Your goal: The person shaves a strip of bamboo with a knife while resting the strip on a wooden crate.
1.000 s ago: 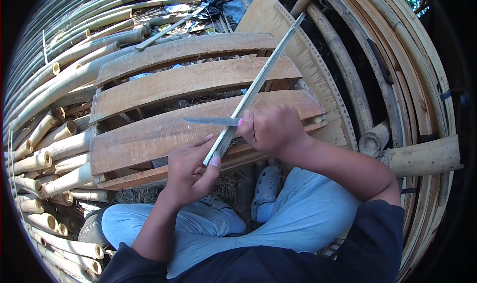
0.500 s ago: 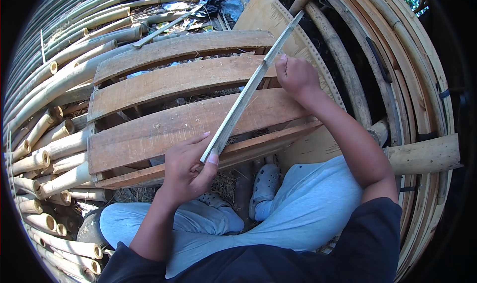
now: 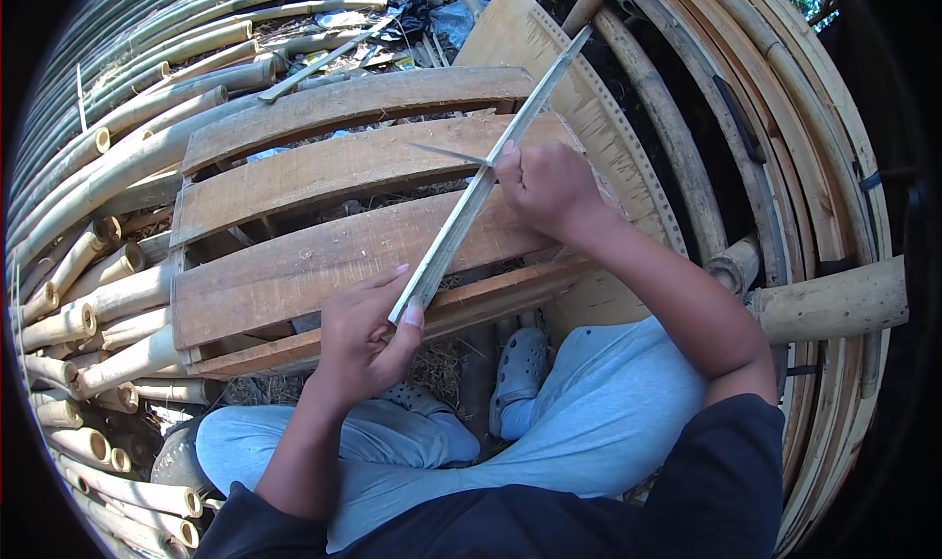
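Observation:
A long split bamboo strip (image 3: 458, 221) slants from lower left to upper right above a slatted wooden bench (image 3: 324, 255). Its near end is pinched between thumb and fingers of my left hand (image 3: 368, 335). My right hand (image 3: 551, 188) is closed round a knife, whose handle is hidden in the fist. The thin blade (image 3: 446, 153) crosses the strip about midway along and points left over the bench slats. The strip's far end rests near a pale wooden board with a row of holes (image 3: 599, 117).
Bamboo poles (image 3: 147, 294) are stacked on the left. Long curved strips and poles (image 3: 785, 166) line the right side, with a thick bamboo piece (image 3: 834, 300) sticking out. Litter (image 3: 392, 44) lies behind the bench. My crossed legs (image 3: 579, 412) are below.
My right hand went up the strip, with the blade out of sight, and is now back lower on it, the blade across the strip. My left hand has kept its hold.

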A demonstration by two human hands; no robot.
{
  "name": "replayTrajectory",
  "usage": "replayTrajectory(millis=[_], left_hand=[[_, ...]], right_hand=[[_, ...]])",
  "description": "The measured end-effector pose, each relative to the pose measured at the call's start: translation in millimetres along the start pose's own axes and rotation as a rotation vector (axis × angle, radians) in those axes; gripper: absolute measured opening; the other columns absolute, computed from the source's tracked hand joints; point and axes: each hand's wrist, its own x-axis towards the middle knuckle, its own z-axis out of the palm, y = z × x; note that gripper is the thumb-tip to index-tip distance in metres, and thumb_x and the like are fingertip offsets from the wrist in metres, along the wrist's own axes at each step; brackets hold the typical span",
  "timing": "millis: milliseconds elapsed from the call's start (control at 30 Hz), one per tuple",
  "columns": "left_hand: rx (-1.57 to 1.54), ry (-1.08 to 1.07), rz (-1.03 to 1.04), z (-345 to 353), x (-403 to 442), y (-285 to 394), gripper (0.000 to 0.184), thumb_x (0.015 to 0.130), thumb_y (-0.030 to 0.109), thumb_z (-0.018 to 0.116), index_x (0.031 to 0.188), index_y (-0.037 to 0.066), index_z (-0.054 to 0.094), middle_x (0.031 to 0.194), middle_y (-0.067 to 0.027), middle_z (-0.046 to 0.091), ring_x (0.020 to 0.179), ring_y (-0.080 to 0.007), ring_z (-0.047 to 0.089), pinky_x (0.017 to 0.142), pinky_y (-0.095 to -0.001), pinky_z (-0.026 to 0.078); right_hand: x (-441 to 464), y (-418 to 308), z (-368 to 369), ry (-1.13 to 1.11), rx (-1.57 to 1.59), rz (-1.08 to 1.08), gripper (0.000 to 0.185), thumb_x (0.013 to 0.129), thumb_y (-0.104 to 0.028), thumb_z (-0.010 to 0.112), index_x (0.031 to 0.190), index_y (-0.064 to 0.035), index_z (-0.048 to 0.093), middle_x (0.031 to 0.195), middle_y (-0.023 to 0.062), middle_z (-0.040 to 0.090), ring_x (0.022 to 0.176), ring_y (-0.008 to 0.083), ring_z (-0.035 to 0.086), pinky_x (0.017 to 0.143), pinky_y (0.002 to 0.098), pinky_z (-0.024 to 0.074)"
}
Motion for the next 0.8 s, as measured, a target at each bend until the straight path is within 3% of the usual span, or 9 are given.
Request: replayTrajectory(millis=[67,167,233,300,433,533,700,767,800], left_hand=[[0.035,0.002,0.095,1.3,0.4,-3.6,0.031,0.084,0.005,0.062,0.112,-0.009,0.067,0.071,-0.0181,0.065,0.077,-0.0404,0.071,0.094,-0.0466,0.056],[0.046,-0.025,0.081,-0.5,0.8,-0.9,0.031,0.084,0.005,0.062,0.111,-0.009,0.067,0.071,-0.0188,0.065,0.078,-0.0412,0.071,0.093,-0.0469,0.057],[0.036,-0.021,0.072,-0.4,-0.4,-2.3,0.031,0.084,0.005,0.062,0.111,-0.01,0.067,0.071,-0.0189,0.064,0.078,-0.0407,0.071,0.091,-0.0461,0.057],[0.023,-0.015,0.068,-0.3,-1.5,-2.5,0.031,0.084,0.005,0.063,0.111,-0.01,0.067,0.071,-0.0191,0.064,0.077,-0.0401,0.071,0.09,-0.0453,0.057],[-0.038,-0.032,-0.06,-3.3,-4.0,0.9,0.032,0.087,0.006,0.061,0.114,-0.009,0.067,0.077,-0.0197,0.065,0.071,-0.0343,0.068,0.074,-0.0395,0.055],[-0.073,-0.064,-0.13,-4.8,-2.1,4.1,0.032,0.089,0.007,0.06,0.116,-0.009,0.066,0.081,-0.0197,0.066,0.067,-0.0312,0.065,0.066,-0.0372,0.052],[-0.025,-0.057,-0.117,-3.1,-2.2,4.2,0.031,0.091,0.009,0.059,0.117,-0.007,0.066,0.081,-0.0178,0.066,0.065,-0.0283,0.062,0.063,-0.0359,0.05],[-0.133,-0.036,-0.14,-4.0,-2.2,3.7,0.031,0.093,0.009,0.058,0.118,-0.006,0.066,0.077,-0.0155,0.063,0.062,-0.0255,0.058,0.061,-0.035,0.047],[-0.133,-0.036,-0.141,-2.9,-2.6,3.1,0.031,0.093,0.009,0.058,0.118,-0.006,0.066,0.077,-0.0155,0.063,0.062,-0.0255,0.058,0.061,-0.035,0.047]], right_hand=[[-23.3,-35.4,-1.1,-0.044,0.172,-0.201,0.047,0.096,-0.026,0.048,0.058,-0.0046,0.065,0.053,0.0203,0.059,0.05,0.0388,0.063,0.053,0.05,0.0539],[-20.8,-30.6,-8.5,-0.019,0.066,-0.28,0.045,0.095,-0.025,0.049,0.057,-0.0057,0.064,0.052,0.0195,0.059,0.048,0.0374,0.063,0.051,0.0487,0.0537],[-0.4,8.8,3.5,0.041,-0.006,-0.151,0.046,0.095,-0.025,0.049,0.058,-0.0045,0.064,0.054,0.0202,0.06,0.05,0.0369,0.064,0.05,0.0478,0.0538],[12.8,39.0,6.9,0.128,-0.196,0.166,0.046,0.095,-0.025,0.049,0.059,-0.0032,0.065,0.055,0.0209,0.061,0.051,0.0376,0.064,0.051,0.0485,0.0541],[-17.4,-29.7,-8.3,0.038,-0.119,0.104,0.047,0.096,-0.026,0.048,0.059,-0.0023,0.065,0.057,0.0222,0.061,0.052,0.0387,0.064,0.051,0.0479,0.0546],[-25.9,-43.5,-12.0,-0.002,0.056,-0.16,0.051,0.097,-0.027,0.046,0.056,-0.0018,0.063,0.05,0.0208,0.057,0.048,0.0385,0.063,0.051,0.046,0.0553],[-12.8,-27.6,-1.9,0.045,0.026,0.058,0.049,0.095,-0.026,0.049,0.053,-0.0034,0.062,0.048,0.019,0.055,0.045,0.0372,0.061,0.048,0.0472,0.0537],[-29.7,-52.9,-11.0,0.099,0.051,-0.231,0.049,0.095,-0.025,0.05,0.052,-0.004,0.061,0.048,0.0187,0.056,0.045,0.0368,0.062,0.047,0.0469,0.0539],[-37.9,-59.5,-14.7,0.017,0.08,-0.247,0.048,0.094,-0.025,0.05,0.052,-0.0043,0.061,0.048,0.0188,0.056,0.044,0.0369,0.061,0.047,0.0466,0.0542]])
